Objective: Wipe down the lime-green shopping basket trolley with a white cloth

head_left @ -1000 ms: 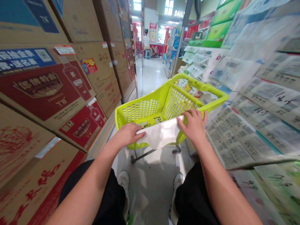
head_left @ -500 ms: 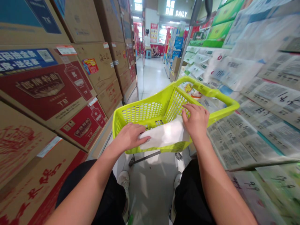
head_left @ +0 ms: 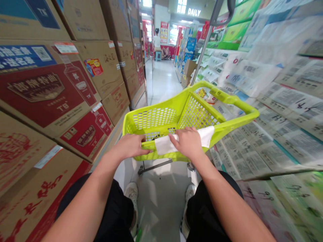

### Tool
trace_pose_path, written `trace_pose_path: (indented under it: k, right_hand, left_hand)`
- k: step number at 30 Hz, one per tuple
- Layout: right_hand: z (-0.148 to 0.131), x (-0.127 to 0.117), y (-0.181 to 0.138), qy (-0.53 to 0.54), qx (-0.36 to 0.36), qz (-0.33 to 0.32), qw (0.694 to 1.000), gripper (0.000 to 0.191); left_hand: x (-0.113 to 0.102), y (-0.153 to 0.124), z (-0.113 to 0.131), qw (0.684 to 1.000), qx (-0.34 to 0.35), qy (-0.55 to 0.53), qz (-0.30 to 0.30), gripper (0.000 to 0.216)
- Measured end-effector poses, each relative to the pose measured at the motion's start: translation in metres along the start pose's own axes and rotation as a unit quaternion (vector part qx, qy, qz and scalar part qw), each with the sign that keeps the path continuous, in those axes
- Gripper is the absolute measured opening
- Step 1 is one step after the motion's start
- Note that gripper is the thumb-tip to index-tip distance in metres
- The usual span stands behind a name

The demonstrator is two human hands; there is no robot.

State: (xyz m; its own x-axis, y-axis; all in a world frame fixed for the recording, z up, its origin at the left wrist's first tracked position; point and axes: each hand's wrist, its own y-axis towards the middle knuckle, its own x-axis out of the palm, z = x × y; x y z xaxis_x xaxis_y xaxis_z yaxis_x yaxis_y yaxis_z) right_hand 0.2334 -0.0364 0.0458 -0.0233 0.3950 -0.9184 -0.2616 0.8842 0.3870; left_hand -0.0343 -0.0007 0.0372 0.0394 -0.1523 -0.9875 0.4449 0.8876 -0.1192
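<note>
A yellow-green shopping cart (head_left: 155,117) with a perforated basket stands sideways before my knees. My left hand (head_left: 131,147) is closed over the basket's near rim towards its left end, thumb outside and fingers inside. A white cloth (head_left: 206,135) is draped lengthwise along the same rim. My right hand (head_left: 188,143) grips the cloth against the rim near its middle, with the fingers over the top and the thumb pointing left. Part of the cloth is hidden under that hand.
Stacked cartons (head_left: 42,89) rise close on the left. Packs of wrapped paper goods (head_left: 252,124) are piled on the right. A grey metal post (head_left: 202,57) stands behind the cart's handle. Far down the aisle, a person (head_left: 156,40) is by a blue stool (head_left: 157,55).
My right hand has moved left along the rim. My left hand has let go of the cloth and shifted slightly left onto the bare rim. The cloth now lies flatter over the rim.
</note>
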Motion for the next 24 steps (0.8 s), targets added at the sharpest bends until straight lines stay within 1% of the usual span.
trace_pose_path:
  k: [3,5,6,8,11,13,15,16,17,19,22,24]
  right_hand:
    - [0.033,-0.006,0.0,-0.049,0.075,0.028,0.996,0.046]
    - [0.042,-0.007,-0.002,-0.069,0.087,0.046,0.993,0.044]
    - [0.042,-0.006,-0.004,-0.072,0.081,0.051,0.993,0.045]
    - [0.029,0.0,-0.007,-0.06,0.051,0.05,0.996,0.045]
    - [-0.01,0.015,-0.013,0.006,-0.031,0.04,0.999,0.045]
    - [-0.035,0.025,-0.015,0.055,-0.084,0.042,0.994,0.051]
    - [-0.049,0.033,-0.015,0.084,-0.122,0.044,0.988,0.053]
    - [-0.049,0.034,-0.014,0.088,-0.135,0.043,0.986,0.051]
    - [-0.044,0.035,-0.012,0.085,-0.138,0.041,0.986,0.047]
    - [-0.023,0.031,-0.008,0.063,-0.113,0.039,0.991,0.041]
    - [0.024,0.02,-0.002,0.01,-0.038,0.054,0.998,0.04]
    - [0.051,0.016,0.0,-0.009,-0.02,0.067,0.998,0.037]
  left_hand:
    - [-0.003,0.0,-0.009,0.999,0.012,0.012,-0.035,0.042]
    - [-0.002,0.0,-0.01,0.999,0.013,0.015,-0.049,0.04]
    - [-0.001,0.0,-0.01,0.999,0.015,0.016,-0.047,0.041]
    - [0.003,0.0,-0.007,0.999,0.022,0.02,-0.026,0.046]
    - [0.008,0.001,0.001,0.999,0.024,0.026,0.01,0.052]
    - [0.01,0.003,0.005,0.999,0.017,0.025,0.021,0.055]
    - [0.011,0.005,0.006,0.999,0.013,0.014,0.027,0.058]
    - [0.011,0.006,0.004,0.999,0.014,0.006,0.028,0.06]
    - [0.011,0.007,0.001,1.0,0.014,-0.002,0.027,0.06]
    - [0.01,0.01,-0.007,0.999,0.015,-0.024,0.02,0.057]
    - [0.009,0.014,-0.02,0.999,0.007,-0.047,0.011,0.055]
    - [0.009,0.015,-0.025,0.999,-0.001,-0.04,0.012,0.054]
